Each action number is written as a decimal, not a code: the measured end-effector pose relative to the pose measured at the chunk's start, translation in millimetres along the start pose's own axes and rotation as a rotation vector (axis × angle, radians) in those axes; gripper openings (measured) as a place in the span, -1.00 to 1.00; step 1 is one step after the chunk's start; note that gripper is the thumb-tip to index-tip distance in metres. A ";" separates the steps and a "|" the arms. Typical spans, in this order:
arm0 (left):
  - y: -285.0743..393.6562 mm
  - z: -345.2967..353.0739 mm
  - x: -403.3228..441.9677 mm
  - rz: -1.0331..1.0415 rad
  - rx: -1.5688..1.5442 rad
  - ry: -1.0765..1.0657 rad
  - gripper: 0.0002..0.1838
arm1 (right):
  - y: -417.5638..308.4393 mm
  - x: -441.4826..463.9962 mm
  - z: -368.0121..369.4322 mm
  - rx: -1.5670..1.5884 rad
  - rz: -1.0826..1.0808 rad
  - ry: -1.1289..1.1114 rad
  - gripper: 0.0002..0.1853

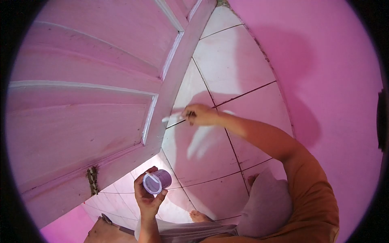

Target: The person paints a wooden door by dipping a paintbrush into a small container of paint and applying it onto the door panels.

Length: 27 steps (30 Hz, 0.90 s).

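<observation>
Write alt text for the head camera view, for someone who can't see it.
A person's right hand holds a blurred, slim white implement beside a panelled door, while the left hand holds a small round tub above a tiled floor.

Bright, pink-tinted light; right of the door [87, 117], dark shadows cross the wall [344, 60] and floor tiles [223, 40]; below the door's corner the tiles glare; the right hand [201, 115] beside it is blurred; lens distortion bows the door
</observation>
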<state>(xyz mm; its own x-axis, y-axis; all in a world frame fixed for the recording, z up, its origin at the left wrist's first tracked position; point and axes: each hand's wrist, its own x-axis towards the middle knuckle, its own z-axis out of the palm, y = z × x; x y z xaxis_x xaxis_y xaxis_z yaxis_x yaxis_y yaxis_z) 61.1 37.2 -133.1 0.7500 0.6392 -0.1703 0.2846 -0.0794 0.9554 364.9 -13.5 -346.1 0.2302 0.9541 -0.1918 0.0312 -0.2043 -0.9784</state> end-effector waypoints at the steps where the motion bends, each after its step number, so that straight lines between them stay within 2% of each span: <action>1: 1.2 0.2 -0.7 -0.004 -0.011 0.013 -0.19 | 0.1 9.7 -17.0 -0.079 -0.060 0.043 -0.85; 2: 1.7 0.4 -1.2 -0.008 -0.023 0.026 -0.19 | 17.9 26.9 -29.7 0.076 0.084 0.108 -0.87; 3: 1.6 0.1 -1.5 -0.010 -0.020 0.028 -0.19 | 26.3 37.8 -50.3 0.062 -0.007 0.180 -0.89; 4: 1.7 -0.1 -2.3 -0.012 -0.015 0.034 -0.19 | 31.8 46.5 -69.7 0.055 0.014 0.282 -0.89; 5: 1.5 0.2 -3.1 -0.013 -0.011 0.039 -0.19 | 17.8 44.8 -91.9 -0.065 0.132 0.381 -0.89; 6: 0.6 -0.5 -3.8 -0.016 -0.012 0.039 -0.19 | 52.2 66.5 -106.8 -0.023 0.019 0.623 -0.85; 8: -1.1 -2.4 -4.0 -0.017 -0.013 0.023 -0.19 | 26.2 65.6 -127.0 0.344 0.086 0.908 -0.80; 10: -1.0 -0.8 -3.5 -0.017 -0.017 0.023 -0.19 | 10.2 68.4 -125.2 0.403 0.069 0.982 -0.77; 12: 0.1 0.0 -2.8 -0.015 -0.021 0.025 -0.19 | 37.9 82.3 -103.2 0.126 0.052 0.813 -0.79; 14: 0.8 2.0 -1.6 -0.024 -0.026 0.035 -0.19 | 26.4 71.0 -55.1 0.261 0.063 0.673 -0.78; 17: 3.0 4.3 -0.5 -0.023 -0.021 0.033 -0.19 | 17.2 32.3 5.1 0.269 0.061 0.452 -0.80; 19: 3.3 4.2 -0.1 -0.026 -0.022 0.028 -0.19 | 20.7 9.8 26.3 0.214 0.016 0.226 -0.82; 20: 3.2 4.2 0.1 -0.029 -0.023 0.026 -0.19 | 13.5 -1.5 29.8 0.214 0.016 0.225 -0.82; 22: 2.9 4.2 1.1 -0.021 -0.020 0.029 -0.19 | -2.5 -17.1 29.3 0.048 -0.026 -0.074 -0.83; 25: 3.2 1.7 0.5 -0.017 -0.011 0.037 -0.18 | -13.9 -9.8 18.9 0.086 0.056 -0.134 -0.82; 27: 2.9 -0.2 -1.1 -0.022 -0.002 0.044 -0.18 | 3.8 12.2 3.0 -0.021 -0.021 0.111 -0.83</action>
<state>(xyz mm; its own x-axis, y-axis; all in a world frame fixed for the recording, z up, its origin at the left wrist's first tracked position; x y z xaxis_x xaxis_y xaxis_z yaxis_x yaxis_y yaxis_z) 61.0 36.4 -130.1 0.7165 0.6738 -0.1804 0.2993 -0.0634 0.9521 364.9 -1.9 -352.5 0.3357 0.9283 -0.1602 0.0577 -0.1899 -0.9801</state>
